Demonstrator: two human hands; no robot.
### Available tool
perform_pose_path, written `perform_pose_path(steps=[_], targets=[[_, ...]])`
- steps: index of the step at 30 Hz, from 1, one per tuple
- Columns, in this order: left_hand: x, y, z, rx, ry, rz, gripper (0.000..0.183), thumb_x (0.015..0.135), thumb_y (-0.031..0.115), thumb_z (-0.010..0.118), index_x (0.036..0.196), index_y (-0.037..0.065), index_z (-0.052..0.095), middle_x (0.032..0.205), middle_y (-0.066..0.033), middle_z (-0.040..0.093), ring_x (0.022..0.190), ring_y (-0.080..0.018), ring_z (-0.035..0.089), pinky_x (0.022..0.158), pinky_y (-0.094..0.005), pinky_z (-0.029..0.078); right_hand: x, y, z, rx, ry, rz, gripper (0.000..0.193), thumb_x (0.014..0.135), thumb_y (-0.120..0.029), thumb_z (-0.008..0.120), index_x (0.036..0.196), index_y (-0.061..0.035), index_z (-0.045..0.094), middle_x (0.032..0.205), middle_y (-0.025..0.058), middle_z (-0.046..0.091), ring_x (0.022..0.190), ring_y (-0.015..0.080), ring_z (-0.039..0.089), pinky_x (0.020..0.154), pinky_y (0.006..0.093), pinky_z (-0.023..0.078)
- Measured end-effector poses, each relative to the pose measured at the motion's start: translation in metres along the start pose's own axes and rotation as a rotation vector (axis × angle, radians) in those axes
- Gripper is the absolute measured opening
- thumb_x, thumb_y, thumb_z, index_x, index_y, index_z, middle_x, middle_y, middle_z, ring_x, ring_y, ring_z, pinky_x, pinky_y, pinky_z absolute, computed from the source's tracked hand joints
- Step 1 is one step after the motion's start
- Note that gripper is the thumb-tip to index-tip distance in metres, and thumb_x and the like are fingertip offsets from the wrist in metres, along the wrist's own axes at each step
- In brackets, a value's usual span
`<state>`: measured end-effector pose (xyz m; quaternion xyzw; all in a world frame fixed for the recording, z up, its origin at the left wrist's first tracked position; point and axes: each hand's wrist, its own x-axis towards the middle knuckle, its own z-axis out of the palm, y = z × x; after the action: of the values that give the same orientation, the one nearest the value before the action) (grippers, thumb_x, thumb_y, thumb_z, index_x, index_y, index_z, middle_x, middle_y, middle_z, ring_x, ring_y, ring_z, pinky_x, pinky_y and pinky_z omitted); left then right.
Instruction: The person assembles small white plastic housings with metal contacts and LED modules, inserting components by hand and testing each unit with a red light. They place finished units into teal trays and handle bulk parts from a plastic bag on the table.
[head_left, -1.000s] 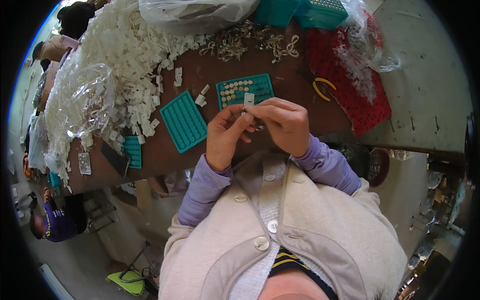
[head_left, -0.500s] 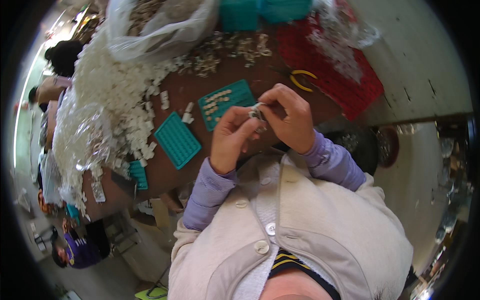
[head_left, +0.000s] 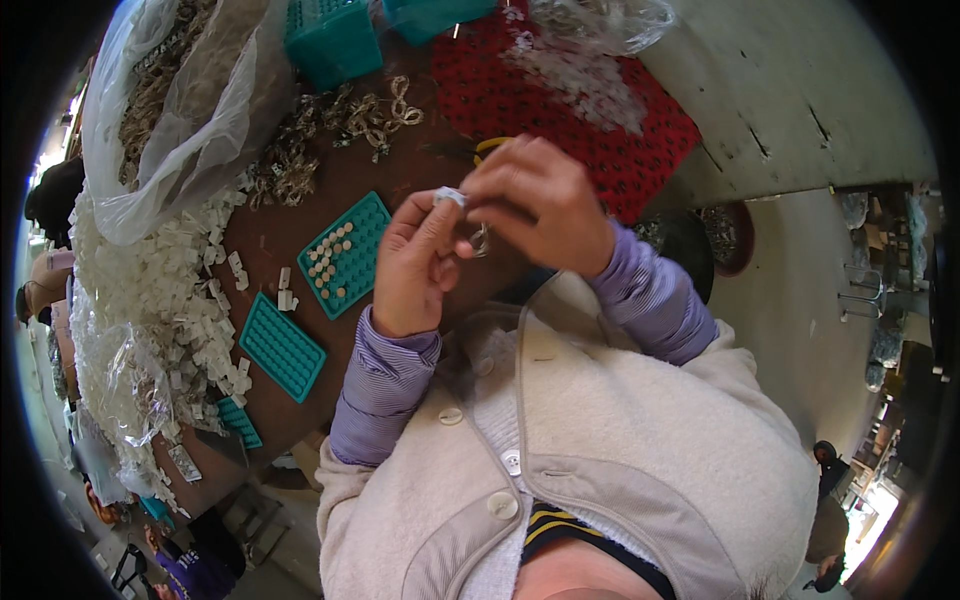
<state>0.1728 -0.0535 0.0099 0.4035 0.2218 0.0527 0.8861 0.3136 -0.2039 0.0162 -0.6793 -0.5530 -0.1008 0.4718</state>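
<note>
Head camera view: a person's two bare hands are meeting just right of a teal disc tray [head_left: 365,222], which is holding small beige discs [head_left: 322,268] on a brown tabletop [head_left: 405,165]. The left hand [head_left: 412,265] is pinching a small white piece [head_left: 449,197] between thumb and forefinger, to the right of the disc tray. The right hand [head_left: 545,205] is appearing blurred close beside it, fingers curling; whether they are gripping anything cannot be told. A thin pale loop [head_left: 481,241] is showing between the hands. A second teal tray [head_left: 283,348] is lying below and left of the disc tray; a heap of white plastic pieces [head_left: 165,300] is spreading farther left. Tangled cords [head_left: 285,170] are lying above the disc tray, and red patterned cloth [head_left: 655,115] is stretching to its upper right.
</note>
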Motion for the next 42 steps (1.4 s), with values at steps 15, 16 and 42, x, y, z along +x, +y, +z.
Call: perform_pose_path(steps=[15, 16, 42], targets=[[0.003, 0.008, -0.015, 0.075, -0.042, 0.07, 0.032, 0.108, 0.02, 0.06, 0.137, 0.004, 0.061, 0.122, -0.0088, 0.074, 0.083, -0.0057, 0.068, 0.055, -0.0157, 0.048, 0.021, 0.123, -0.022, -0.3, 0.053, 0.352, 0.014, 0.087, -0.014, 0.078, 0.093, -0.0027, 0.073, 0.091, 0.0117, 0.068, 0.092, 0.0306, 0.064, 0.081, 0.0405, 0.051], [0.003, 0.008, -0.012, 0.096, -0.064, 0.048, 0.035, 0.11, 0.021, 0.058, 0.14, 0.003, 0.059, 0.124, -0.0094, 0.073, 0.084, -0.0056, 0.067, 0.056, -0.015, 0.048, 0.017, 0.118, -0.024, -0.396, 0.067, 0.293, 0.012, 0.089, -0.013, 0.077, 0.093, -0.0025, 0.073, 0.091, 0.0108, 0.069, 0.09, 0.0275, 0.065, 0.08, 0.0383, 0.051], [-0.052, 0.003, -0.016, 0.038, 0.025, 0.134, 0.042, 0.113, 0.027, 0.051, 0.139, -0.004, 0.059, 0.108, -0.0065, 0.071, 0.085, -0.0082, 0.063, 0.059, -0.017, 0.046, -0.006, -0.039, 0.03, 0.293, 0.105, 0.223, 0.009, 0.099, -0.004, 0.065, 0.099, -0.0022, 0.056, 0.092, 0.0125, 0.06, 0.083, 0.0318, 0.061, 0.076, 0.0381, 0.05]])
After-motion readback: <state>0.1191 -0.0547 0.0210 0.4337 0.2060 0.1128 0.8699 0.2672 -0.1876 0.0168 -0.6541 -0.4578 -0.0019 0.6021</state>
